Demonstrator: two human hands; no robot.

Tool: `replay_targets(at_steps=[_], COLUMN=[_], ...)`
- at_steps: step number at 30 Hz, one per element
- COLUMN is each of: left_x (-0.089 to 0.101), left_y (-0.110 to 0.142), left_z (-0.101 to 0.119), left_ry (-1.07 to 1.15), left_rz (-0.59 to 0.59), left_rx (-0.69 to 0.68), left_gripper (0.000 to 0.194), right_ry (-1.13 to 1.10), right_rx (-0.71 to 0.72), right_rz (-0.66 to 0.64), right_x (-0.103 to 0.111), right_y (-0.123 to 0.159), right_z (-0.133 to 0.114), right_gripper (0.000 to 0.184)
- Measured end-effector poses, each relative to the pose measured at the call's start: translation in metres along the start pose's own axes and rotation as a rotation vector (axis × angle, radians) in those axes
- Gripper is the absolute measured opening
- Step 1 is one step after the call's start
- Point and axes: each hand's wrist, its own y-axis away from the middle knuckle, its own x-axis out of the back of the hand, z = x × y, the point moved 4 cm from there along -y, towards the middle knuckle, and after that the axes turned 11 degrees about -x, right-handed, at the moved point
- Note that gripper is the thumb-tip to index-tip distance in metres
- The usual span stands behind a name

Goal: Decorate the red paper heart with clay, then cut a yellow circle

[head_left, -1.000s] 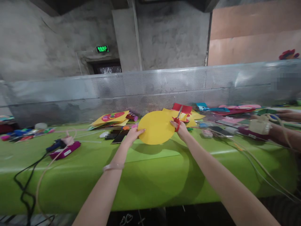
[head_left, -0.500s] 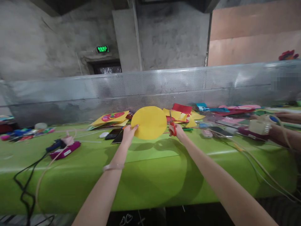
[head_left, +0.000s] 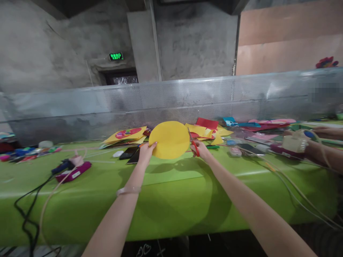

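A round yellow sheet (head_left: 169,140), paper or thin felt, is held up above the table in the middle of the head view. My left hand (head_left: 146,152) pinches its left edge, thumb on the near face. Red-handled scissors (head_left: 196,147) sit in my right hand (head_left: 202,151), fingers closed around the handles. Their blades point up and lean left, close to the sheet's right edge; I cannot tell whether they touch it. Beneath the sheet, a light green sheet (head_left: 174,175) lies on the green-covered table (head_left: 171,203).
Yellow pieces with red decorations (head_left: 125,135) lie behind my left hand, and yellow and red scraps (head_left: 207,129) behind the scissors. Phones (head_left: 129,152) are near my left hand. Glue guns (head_left: 72,169) with cords rest at left. Another person's hand (head_left: 312,146) is at right.
The scissors have shifted slightly left and tilted toward the round yellow sheet, bringing the blades closer to its right edge. My left hand and the sheet have barely moved.
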Motion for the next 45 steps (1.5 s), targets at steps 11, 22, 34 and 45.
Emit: replay_targets(at_steps=[11, 22, 34, 45], left_x=[-0.0011, -0.0011, -0.0005, -0.0010], left_y=[0.0010, 0.0010, 0.0009, 0.0009], left_z=[-0.0009, -0.0008, -0.0015, -0.0018], left_ry=[0.020, 0.015, 0.016, 0.027], left_rz=[0.000, -0.002, -0.003, -0.005], left_rx=[0.022, 0.031, 0.025, 0.035], left_gripper=[0.037, 0.037, 0.039, 0.038], right_ry=[0.031, 0.028, 0.034, 0.049], right_rx=[0.006, -0.002, -0.027, -0.052], right_rz=[0.003, -0.018, -0.029, -0.021], right_x=[-0.0013, -0.0023, -0.0025, -0.0018], right_y=[0.0092, 0.0103, 0.0073, 0.0096], right_z=[-0.0087, -0.0095, -0.0054, -0.0067], right_gripper=[0.018, 0.020, 0.020, 0.025])
